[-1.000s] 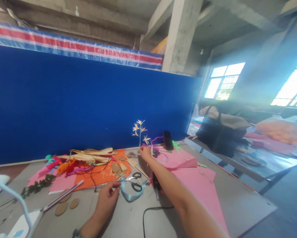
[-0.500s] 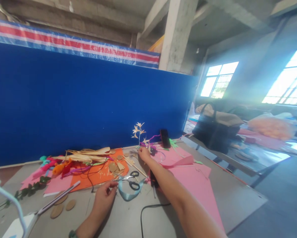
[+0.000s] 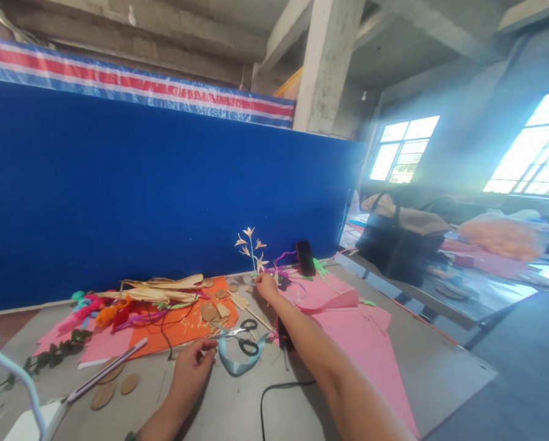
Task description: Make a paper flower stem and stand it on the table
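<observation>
My right hand [image 3: 265,286] reaches to the far side of the table, its fingers closed round the lower stem of an artificial flower sprig [image 3: 251,246]. The sprig has several pale, pointed blossoms on a thin bluish stem and stands nearly upright, leaning a little left. My left hand [image 3: 194,362] rests low over the near table, thumb and fingertips pinched together; what they hold, if anything, is too small to make out. Just right of those fingertips are scissors [image 3: 243,337] with black handles, lying across a loop of light blue ribbon [image 3: 235,365].
Orange paper [image 3: 164,331] bears dried husk strips [image 3: 164,289] and wooden discs. Colourful yarn pieces [image 3: 113,312] lie left. Pink sheets [image 3: 352,349] spread under my right forearm. A phone [image 3: 305,257] leans at the back by the blue partition [image 3: 164,184]. A black cable [image 3: 274,387] curves in front.
The flower sprig has turned and tilted left in my right hand, its blossoms now spread wider. My left hand stays almost where it was.
</observation>
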A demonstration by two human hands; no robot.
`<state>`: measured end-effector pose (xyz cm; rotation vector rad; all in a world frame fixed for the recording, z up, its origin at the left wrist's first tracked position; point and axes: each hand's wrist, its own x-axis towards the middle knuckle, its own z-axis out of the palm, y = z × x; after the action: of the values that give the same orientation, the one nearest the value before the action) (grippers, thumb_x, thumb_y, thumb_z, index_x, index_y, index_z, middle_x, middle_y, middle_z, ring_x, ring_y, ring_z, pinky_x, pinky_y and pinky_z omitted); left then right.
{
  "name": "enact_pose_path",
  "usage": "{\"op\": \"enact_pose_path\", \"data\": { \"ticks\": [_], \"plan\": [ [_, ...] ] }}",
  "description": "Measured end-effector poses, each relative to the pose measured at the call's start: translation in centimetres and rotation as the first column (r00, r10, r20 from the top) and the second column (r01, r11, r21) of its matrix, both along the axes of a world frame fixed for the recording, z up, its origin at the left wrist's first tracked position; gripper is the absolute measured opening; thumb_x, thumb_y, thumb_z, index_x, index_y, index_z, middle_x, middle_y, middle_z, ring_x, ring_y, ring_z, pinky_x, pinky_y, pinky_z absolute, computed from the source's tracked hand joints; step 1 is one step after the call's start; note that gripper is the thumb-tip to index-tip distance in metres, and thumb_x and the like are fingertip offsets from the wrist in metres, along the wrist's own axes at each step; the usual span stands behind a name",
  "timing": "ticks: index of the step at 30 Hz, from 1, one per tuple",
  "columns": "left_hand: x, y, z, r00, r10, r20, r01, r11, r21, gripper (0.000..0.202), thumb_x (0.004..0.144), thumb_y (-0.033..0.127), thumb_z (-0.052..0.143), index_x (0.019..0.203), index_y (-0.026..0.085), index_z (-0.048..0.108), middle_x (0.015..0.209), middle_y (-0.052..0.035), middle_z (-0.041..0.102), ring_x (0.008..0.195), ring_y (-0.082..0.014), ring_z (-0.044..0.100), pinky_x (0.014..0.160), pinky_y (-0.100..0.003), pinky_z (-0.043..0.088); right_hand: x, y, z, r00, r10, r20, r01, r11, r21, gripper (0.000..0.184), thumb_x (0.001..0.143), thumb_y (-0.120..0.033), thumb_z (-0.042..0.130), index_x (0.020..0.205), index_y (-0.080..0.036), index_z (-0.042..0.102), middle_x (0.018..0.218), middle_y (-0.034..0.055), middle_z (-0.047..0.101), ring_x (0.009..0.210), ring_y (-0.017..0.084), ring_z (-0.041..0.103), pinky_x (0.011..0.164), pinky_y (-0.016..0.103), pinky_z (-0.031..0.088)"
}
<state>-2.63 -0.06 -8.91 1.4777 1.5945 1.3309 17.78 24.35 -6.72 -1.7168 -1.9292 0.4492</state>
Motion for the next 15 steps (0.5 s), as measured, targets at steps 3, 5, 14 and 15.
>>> {"op": "enact_pose_path", "data": {
  "ticks": [3,5,14,15],
  "plan": [
    [-0.1,0.1,-0.3,1.000,-0.009,-0.001,0.009,1.000,0.005,0.033,0.073,0.042,0.058,0.084,0.015,0.073,0.077,-0.0084,0.073,0.054,-0.0188,0.054,0.057,-0.030,0.043,-0.2,-0.8,0.6,0.999,0.029,-0.046,-0.028,0.999,0.041,0.025,0.091,-0.030,0.056,0.110,-0.014,0.059,0.109,0.0074,0.062,0.094,0.019,0.062,0.081,0.039,0.052],
    [-0.1,0.2,-0.2,1.000,-0.009,0.003,0.009,1.000,0.017,0.032,0.073,0.042,0.058,0.083,0.015,0.073,0.077,-0.0082,0.073,0.053,-0.0185,0.054,0.057,-0.030,0.043,-0.4,-1.7,1.3,0.994,0.067,-0.084,-0.060,0.995,0.084,0.014,0.089,-0.021,0.057,0.096,-0.012,0.064,0.096,0.0065,0.065,0.090,0.018,0.062,0.081,0.035,0.050],
    [0.6,-0.7,1.3,0.989,0.028,0.145,-0.037,0.997,0.063,0.038,0.070,0.050,0.065,0.083,0.016,0.074,0.065,-0.0043,0.069,0.047,-0.0144,0.050,0.048,-0.025,0.040,-2.4,-10.1,4.1,0.891,0.367,-0.268,-0.343,0.930,0.135,0.008,0.079,-0.018,0.055,0.075,-0.018,0.062,0.055,-0.0045,0.059,0.049,0.011,0.056,0.052,0.021,0.042],
    [0.7,-0.8,1.4,0.982,0.032,0.185,-0.045,0.997,0.068,0.039,0.070,0.051,0.066,0.084,0.016,0.074,0.065,-0.0042,0.069,0.048,-0.0144,0.051,0.047,-0.025,0.040,-2.7,-11.3,4.1,0.874,0.398,-0.278,-0.377,0.917,0.126,0.007,0.079,-0.019,0.056,0.074,-0.019,0.061,0.054,-0.0052,0.058,0.048,0.011,0.055,0.051,0.020,0.042]
  ]
}}
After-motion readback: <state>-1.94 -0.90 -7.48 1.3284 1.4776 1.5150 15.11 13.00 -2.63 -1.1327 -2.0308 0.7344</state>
